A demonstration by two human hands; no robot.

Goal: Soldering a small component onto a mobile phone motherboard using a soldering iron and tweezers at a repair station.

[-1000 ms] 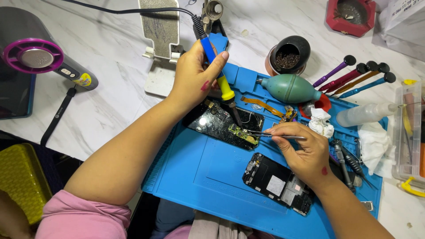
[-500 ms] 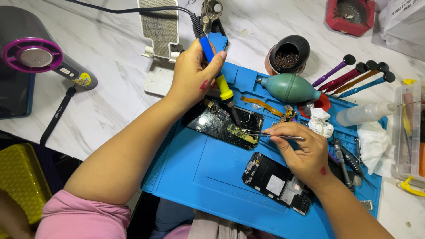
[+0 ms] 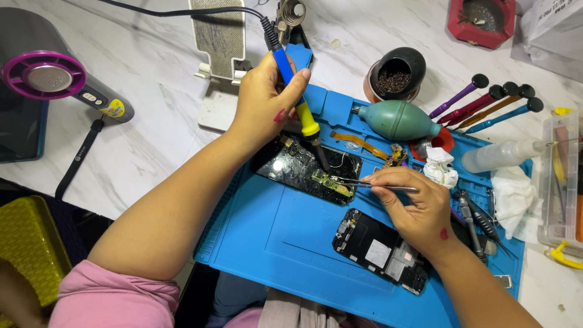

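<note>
My left hand grips a blue and yellow soldering iron, its tip pointing down at an opened phone on the blue work mat. My right hand pinches metal tweezers, whose tips rest on a small green circuit board lying on that phone. The iron's tip sits just left of the tweezer tips. A second opened phone frame lies below my right hand, partly covered by my wrist.
A green rubber air blower, a dark cup of tip cleaner, several screwdrivers, crumpled tissues and a clear parts box crowd the right. A hair dryer lies left; a white stand stands behind.
Both hands hold the same posture; the soldering iron and tweezers have barely shifted over the opened phone.
</note>
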